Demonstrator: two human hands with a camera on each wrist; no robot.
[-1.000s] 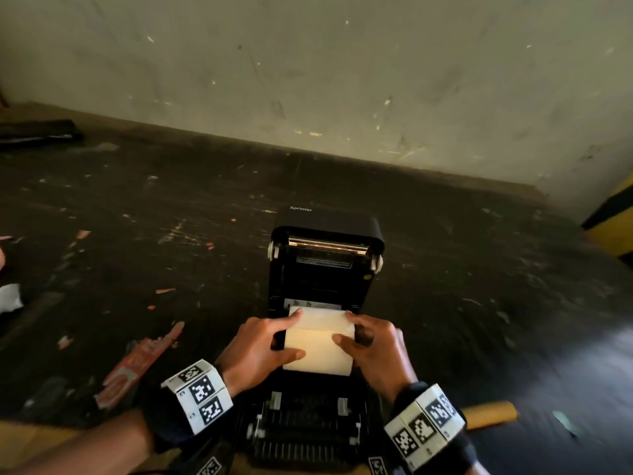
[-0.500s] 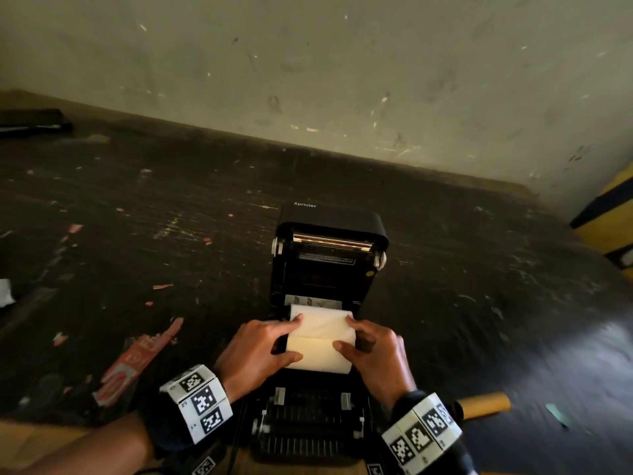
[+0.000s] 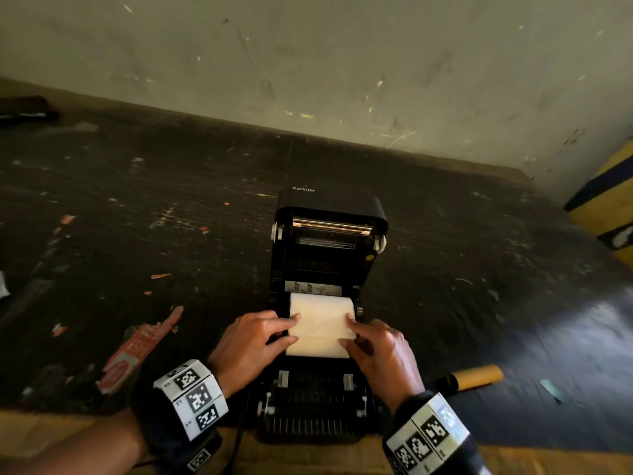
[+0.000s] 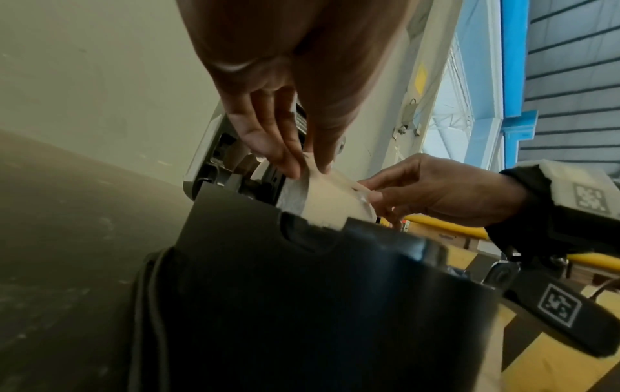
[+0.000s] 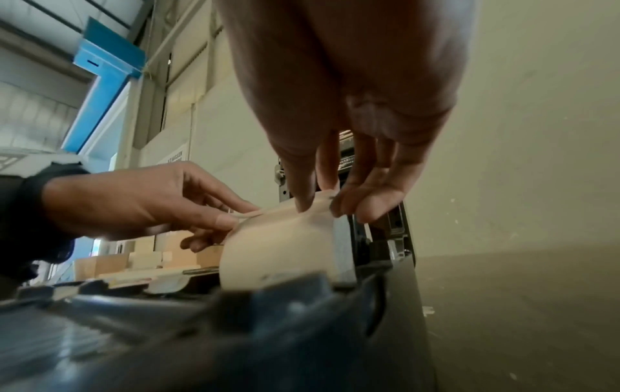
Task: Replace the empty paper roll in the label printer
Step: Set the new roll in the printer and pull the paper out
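A black label printer stands on the dark table with its lid swung up. A cream paper roll lies in its bay. My left hand pinches the roll's loose paper at the left side, thumb below and fingers on top. On the right side, my right hand pinches the same paper between thumb and fingers. The roll sits low between the side holders. An empty brown cardboard core lies on the table to the printer's right.
A red-and-white wrapper scrap lies left of the printer. The wall runs close behind, and a yellow-and-black post stands at the far right. A cable drops off the front table edge beside my left wrist.
Both hands stay at the roll's two sides. The crosswise paper edge under my fingers has shifted toward me over the roll. The head view has drifted slightly.
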